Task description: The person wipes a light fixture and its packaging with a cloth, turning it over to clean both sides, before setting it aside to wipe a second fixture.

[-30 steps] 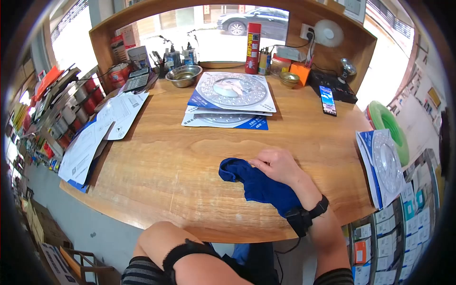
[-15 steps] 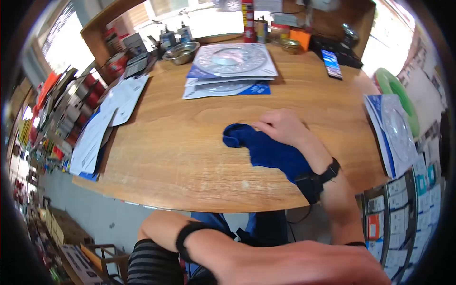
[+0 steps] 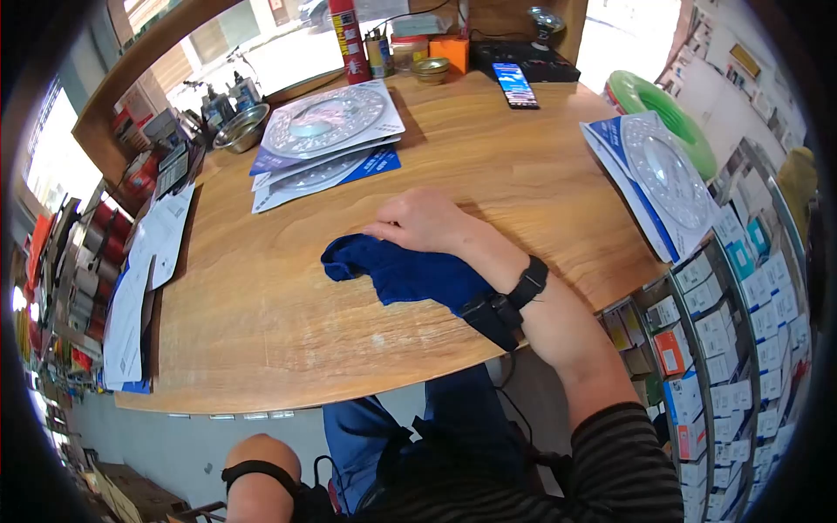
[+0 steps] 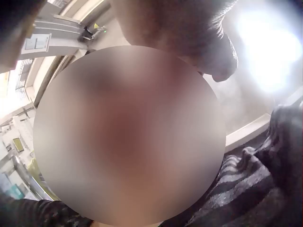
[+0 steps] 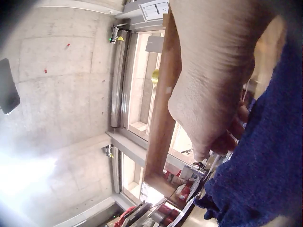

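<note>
A small dark blue towel (image 3: 418, 277) lies crumpled on the wooden table (image 3: 244, 336), one end folded over. My right hand (image 3: 425, 221) rests at its far edge, thumb side to the cloth. The wrist strap lies over the towel's near end. In the right wrist view, bent fingers (image 5: 232, 135) show beside the towel's fuzzy edge; I cannot tell whether they grip it. My left hand (image 4: 189, 33) is raised near the head, seen dark and partly at the top of the left wrist view. In the head view only the strapped left arm (image 3: 261, 462) shows.
Flat packages with clear round panels (image 3: 330, 126) are stacked at the back. More packages (image 3: 658, 179) overhang the right edge by a green ring (image 3: 663, 122). Papers (image 3: 131, 305) line the left edge. A phone (image 3: 514, 85), metal bowl (image 3: 241, 128) and red spray can (image 3: 349, 44) stand farther back.
The head view has turned right, so the table's things appear farther left. My left forearm and hand have swung out of the bottom middle. My right hand stays at the towel.
</note>
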The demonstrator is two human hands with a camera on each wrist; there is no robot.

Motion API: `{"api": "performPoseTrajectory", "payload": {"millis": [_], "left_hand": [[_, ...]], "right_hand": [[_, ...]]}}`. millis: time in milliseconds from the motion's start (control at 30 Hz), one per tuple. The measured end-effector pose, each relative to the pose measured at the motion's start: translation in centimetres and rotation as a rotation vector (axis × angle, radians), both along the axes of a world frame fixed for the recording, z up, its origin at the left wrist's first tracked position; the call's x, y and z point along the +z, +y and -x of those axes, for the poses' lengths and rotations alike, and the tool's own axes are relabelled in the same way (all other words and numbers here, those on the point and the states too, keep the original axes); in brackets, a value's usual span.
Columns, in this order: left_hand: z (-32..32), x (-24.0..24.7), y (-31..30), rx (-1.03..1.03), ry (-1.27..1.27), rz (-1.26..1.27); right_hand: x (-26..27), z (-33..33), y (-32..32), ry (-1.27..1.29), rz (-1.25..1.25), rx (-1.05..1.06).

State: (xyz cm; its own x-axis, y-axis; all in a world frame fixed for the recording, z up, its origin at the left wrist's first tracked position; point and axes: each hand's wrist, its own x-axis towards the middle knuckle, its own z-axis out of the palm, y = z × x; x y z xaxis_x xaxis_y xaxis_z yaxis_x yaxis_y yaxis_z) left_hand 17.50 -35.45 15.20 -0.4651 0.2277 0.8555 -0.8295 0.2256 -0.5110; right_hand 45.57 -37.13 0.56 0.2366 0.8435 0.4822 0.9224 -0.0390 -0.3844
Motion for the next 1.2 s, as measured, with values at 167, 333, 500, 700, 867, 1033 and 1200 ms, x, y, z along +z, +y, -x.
{"api": "performPoseTrajectory", "payload": {"millis": [167,333,500,700,867,1033,1200], "left_hand": [[0.5,-0.4,1.9,-0.178,0.591,0.028],[4.0,-3.7,1.9,-0.213,1.276,-0.041],[5.6,-6.9,0.8,-0.528,1.459,-0.164],[0.8,-3.0,4.5,-0.502,1.285,-0.36],[-2.2,-0.1,7.2,-0.504,1.044,-0.593],[-2.3,-4.6,9.1,-0.327,1.363,-0.324],[-3.4,-7.6,13.7,-0.259,1.715,-0.181]], "right_hand": [[0.3,0.1,0.0,0.012,-0.017,0.026],[-0.1,-0.2,0.1,-0.065,-0.067,0.076],[0.1,-0.1,0.1,-0.01,0.002,0.055],[0.2,-0.6,-0.2,-0.005,-0.003,-0.008],[3.2,-2.6,-1.2,0.249,-0.105,-0.287],[5.4,-13.6,-3.2,0.017,0.237,-0.719],[3.5,-22.6,-5.1,-0.044,0.331,-1.004]]}}
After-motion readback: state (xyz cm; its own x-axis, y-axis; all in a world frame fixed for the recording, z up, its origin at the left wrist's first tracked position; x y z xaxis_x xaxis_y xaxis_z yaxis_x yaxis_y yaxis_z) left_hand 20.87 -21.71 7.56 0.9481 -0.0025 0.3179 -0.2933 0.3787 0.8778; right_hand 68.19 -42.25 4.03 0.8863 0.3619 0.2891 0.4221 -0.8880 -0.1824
